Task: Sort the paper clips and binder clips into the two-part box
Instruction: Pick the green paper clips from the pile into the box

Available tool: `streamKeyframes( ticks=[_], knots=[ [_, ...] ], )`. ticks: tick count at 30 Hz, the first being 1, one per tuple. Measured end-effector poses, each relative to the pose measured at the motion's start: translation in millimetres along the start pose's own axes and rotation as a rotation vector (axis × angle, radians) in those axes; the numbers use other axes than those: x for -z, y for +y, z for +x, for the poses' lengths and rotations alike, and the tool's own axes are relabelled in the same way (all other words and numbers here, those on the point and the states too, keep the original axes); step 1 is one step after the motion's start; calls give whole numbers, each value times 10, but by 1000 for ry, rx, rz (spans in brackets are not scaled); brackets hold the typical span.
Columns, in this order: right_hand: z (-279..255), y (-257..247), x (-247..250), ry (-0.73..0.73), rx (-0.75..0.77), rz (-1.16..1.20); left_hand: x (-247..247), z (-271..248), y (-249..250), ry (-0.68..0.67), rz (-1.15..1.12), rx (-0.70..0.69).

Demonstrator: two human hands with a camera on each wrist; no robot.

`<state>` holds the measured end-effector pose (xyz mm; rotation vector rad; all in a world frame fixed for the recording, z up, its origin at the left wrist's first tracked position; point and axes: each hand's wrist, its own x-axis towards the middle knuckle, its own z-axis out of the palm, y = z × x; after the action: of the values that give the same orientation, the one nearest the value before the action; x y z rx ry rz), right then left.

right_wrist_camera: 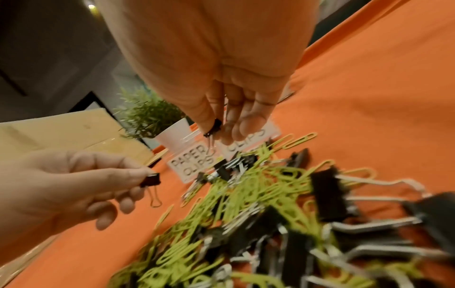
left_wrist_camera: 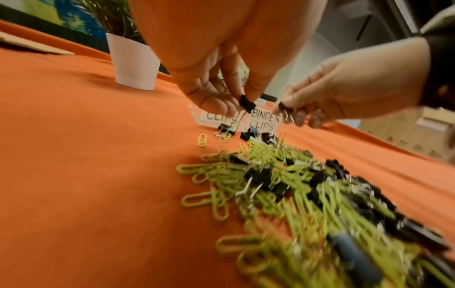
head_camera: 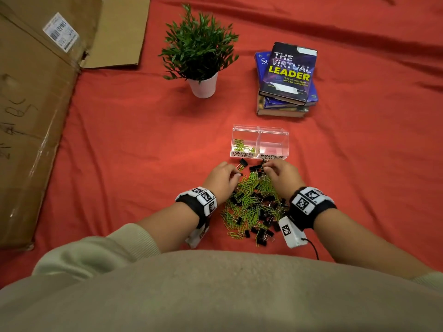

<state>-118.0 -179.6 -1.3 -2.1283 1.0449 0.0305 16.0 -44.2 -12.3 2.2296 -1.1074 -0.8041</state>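
left hand (head_camera: 221, 177) pinched one black binder clip (left_wrist_camera: 247, 104) between thumb and fingertip, other fingers loosely curled; clip hung above the far end of the pile. right hand (head_camera: 278, 173) also pinched a binder clip of its own (left_wrist_camera: 285, 109), wire handles dangling down. both hands sat just in front of the two-part box (head_camera: 260, 142), near its labelled front, neither over an opening yet.

under and behind the hands lay the mixed pile (head_camera: 254, 207) of green paper clips and black binder clips, spread on the orange-red cloth (head_camera: 143, 140) over the counter. a few binder clips (head_camera: 243, 163) lay loose between pile and box, touching neither hand.

box status: left compartment marked paper clips held a small cluster of green clips (head_camera: 242, 146); right compartment marked binder clips (head_camera: 273, 146) looked empty, though the clear walls made that hard to confirm.

progress judged early: only a handful of paper clips sorted, no binder clips visibly in yet, the bulk of both kinds still in the pile. the likely step in hand was carrying these two binder clips to the right compartment.

further out: potted plant (head_camera: 200, 53), stack of books (head_camera: 286, 80), flattened cardboard (head_camera: 36, 92) at far left.
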Motion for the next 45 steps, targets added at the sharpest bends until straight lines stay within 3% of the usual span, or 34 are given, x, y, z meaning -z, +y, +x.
streamKeyframes(
  ticks=[4,8,12,16,19,27,35,41,45],
  knots=[
    [34,245,138,44,-156,36,-80,120,177,-42,-141,60],
    [46,359,172,64,-191,-4,-142,155,223,-25,-259,121],
    [-50,232,66,49,-40,-181,-98,86,-4,-52,-27,93],
    [-191,-26,-272,-181,180,-286,-66,-19,-232,-167,260,-30],
    [-220,-116,-507,-247,154,-360,-101,-77,-288,-177,313,-60],
    [-221,-141,-622,-223,95,-252,-147,-84,-285,-166,364,-78],
    [-122,-11,-244,-85,-117,-9,-127,-54,-263,-174,299,-56],
    [-44,265,12,15,-212,-53,-63,11,-70,-65,109,-27],
    [-129,232,-10,43,-145,-81,-115,146,145,-79,-30,11]
  ],
)
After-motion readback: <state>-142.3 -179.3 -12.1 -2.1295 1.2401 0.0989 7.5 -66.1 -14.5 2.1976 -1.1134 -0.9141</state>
